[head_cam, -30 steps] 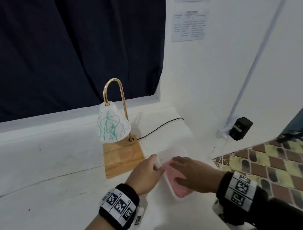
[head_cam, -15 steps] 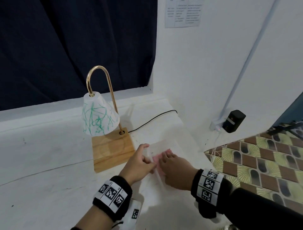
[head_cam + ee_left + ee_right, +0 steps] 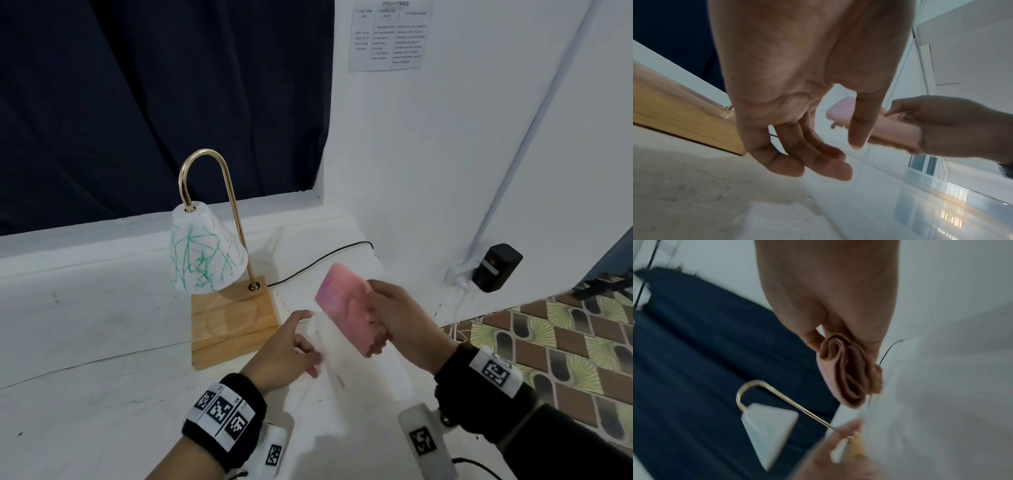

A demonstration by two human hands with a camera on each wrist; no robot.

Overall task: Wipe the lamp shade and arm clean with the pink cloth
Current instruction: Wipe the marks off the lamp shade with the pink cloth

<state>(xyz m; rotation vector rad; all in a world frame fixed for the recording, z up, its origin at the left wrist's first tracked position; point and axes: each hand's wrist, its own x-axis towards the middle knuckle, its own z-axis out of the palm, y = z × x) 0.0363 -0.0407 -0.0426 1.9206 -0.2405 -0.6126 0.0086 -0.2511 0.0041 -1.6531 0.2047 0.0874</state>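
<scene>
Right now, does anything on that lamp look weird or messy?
Yes. The white cone-shaped lamp shade has green scribbled lines all over its side, like marker scrawl. The folded pink cloth in the right hand has not touched it.

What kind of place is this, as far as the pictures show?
Probably a plain indoor room set up for recording tasks: a white ledge under a dark curtain, a printed sheet taped to the white wall, and a tiled floor.

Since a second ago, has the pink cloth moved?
Yes. The pink cloth has come up out of the clear container on the table, held by the right hand, level with the lamp's wooden base.
</scene>
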